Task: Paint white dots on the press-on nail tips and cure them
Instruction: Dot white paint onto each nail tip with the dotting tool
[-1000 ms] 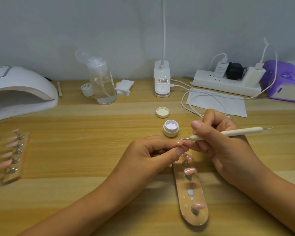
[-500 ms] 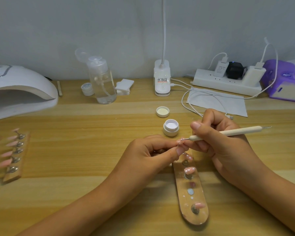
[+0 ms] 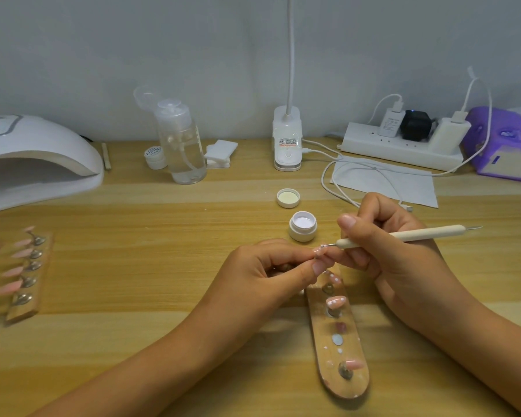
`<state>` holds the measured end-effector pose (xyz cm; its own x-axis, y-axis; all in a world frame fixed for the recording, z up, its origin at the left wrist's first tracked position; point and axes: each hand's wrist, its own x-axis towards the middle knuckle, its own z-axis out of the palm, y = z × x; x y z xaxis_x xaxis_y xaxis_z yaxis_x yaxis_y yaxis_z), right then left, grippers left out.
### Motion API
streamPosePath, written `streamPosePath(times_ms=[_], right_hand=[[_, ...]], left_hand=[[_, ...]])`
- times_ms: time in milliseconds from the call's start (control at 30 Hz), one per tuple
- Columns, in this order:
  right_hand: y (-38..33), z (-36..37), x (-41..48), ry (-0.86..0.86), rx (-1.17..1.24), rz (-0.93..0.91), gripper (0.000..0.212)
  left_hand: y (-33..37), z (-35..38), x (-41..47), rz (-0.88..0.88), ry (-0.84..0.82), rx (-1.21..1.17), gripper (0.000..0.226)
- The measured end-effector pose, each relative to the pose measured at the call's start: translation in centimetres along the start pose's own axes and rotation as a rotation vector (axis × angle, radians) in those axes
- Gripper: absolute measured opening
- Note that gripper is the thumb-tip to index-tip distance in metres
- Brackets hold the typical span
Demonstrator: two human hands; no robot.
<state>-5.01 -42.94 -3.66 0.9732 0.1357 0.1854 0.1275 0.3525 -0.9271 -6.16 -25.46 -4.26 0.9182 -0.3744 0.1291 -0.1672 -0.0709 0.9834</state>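
Pink tips (image 3: 335,302) with white dots on a honey-yellow, grain-striped desk (image 3: 133,266).
Below the white paint jar (image 3: 303,226), a cream dotting tool (image 3: 403,234) meets a pink nail tip (image 3: 318,250); further below, a tan wooden strip (image 3: 319,335) speckled white; far right of the jar, a purple device (image 3: 500,142).

A pump bottle (image 3: 182,149), clip lamp (image 3: 287,139) and power strip (image 3: 400,149) line the desk's (image 3: 133,236) back.

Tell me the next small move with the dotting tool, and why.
Probably dab the dotting tool lightly onto the nail tip, then lift. The right hand holds it with white at its point, right beside the tip the left hand pinches; two tips on the holder already carry dots.
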Motion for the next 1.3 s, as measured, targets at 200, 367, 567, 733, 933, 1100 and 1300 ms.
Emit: streamPosePath(times_ms=[200, 367, 567, 733, 933, 1100, 1300], right_hand=[[0.09, 0.06, 0.02, 0.004, -0.008, 0.005, 0.027], [0.03, -0.04, 0.04, 0.008, -0.002, 0.004, 0.027], [-0.01, 0.02, 0.0, 0.014, -0.004, 0.003, 0.026], [-0.04, 0.06, -0.03, 0.021, -0.012, 0.003, 0.026], [0.05, 0.1, -0.05, 0.031, -0.028, 0.001, 0.027], [0.09, 0.1, 0.01, 0.025, -0.018, 0.004, 0.027], [-0.19, 0.0, -0.01, 0.033, 0.006, 0.002, 0.025]], left_hand=[[0.01, -0.06, -0.05, 0.003, -0.011, -0.009, 0.019], [-0.02, -0.06, -0.03, 0.0, -0.005, -0.003, 0.019], [-0.04, -0.1, -0.04, 0.001, -0.007, 0.002, 0.019], [-0.02, -0.14, -0.05, 0.007, -0.008, 0.002, 0.017], [-0.08, -0.09, -0.05, 0.003, -0.01, -0.002, 0.017], [-0.09, -0.12, -0.04, 0.007, -0.011, -0.002, 0.017], [-0.07, -0.06, -0.02, 0.007, -0.006, -0.014, 0.018]])
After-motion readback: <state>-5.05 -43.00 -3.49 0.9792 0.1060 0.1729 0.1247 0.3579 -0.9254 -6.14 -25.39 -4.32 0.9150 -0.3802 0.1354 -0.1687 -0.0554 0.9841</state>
